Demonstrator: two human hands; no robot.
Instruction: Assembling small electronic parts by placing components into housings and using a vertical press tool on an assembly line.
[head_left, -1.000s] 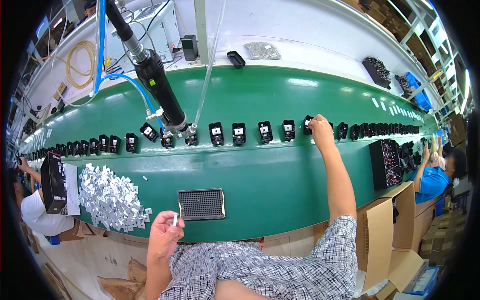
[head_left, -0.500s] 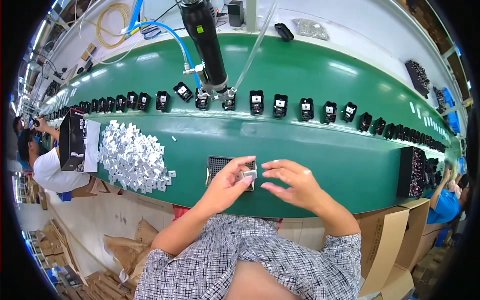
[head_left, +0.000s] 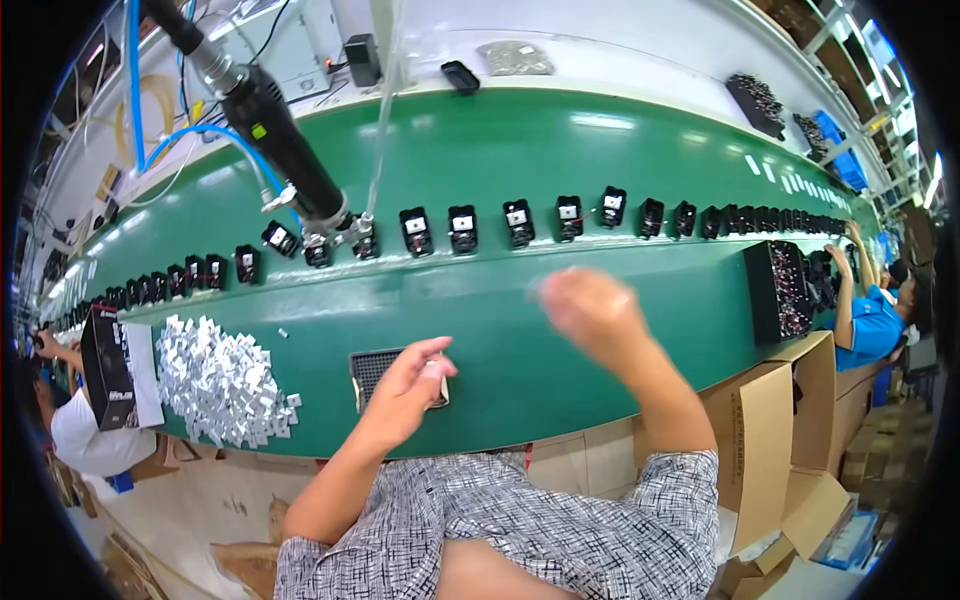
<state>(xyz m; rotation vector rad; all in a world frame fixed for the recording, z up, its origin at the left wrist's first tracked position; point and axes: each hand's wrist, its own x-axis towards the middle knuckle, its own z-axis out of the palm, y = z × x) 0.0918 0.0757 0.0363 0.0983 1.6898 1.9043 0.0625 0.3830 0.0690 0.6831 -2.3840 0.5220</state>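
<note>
My left hand [head_left: 398, 398] is curled over a shallow tray with a black grid [head_left: 371, 374]. Its thumb and fingers close on a small whitish block [head_left: 433, 369], mostly covered by the fingertips. To the right and farther out, my right hand [head_left: 592, 312] hangs over the green table, smeared by motion. A faint pale smudge shows at its fingertips, too blurred to name. Beyond it stands a row of black housings [head_left: 519, 223], several with a white square inside. A heap of small white square pieces [head_left: 222, 385] lies on the table to the left.
A black powered tool [head_left: 285, 145] with blue hoses hangs over the row at the left. At the right stands a black box of small parts [head_left: 778, 292], near an open cardboard carton [head_left: 765, 450]. Co-workers sit at both ends of the green table [head_left: 560, 390].
My right hand has moved away from the left hand, outward toward the row of housings. My left hand stays by the gridded tray. The whole view has swung to the right.
</note>
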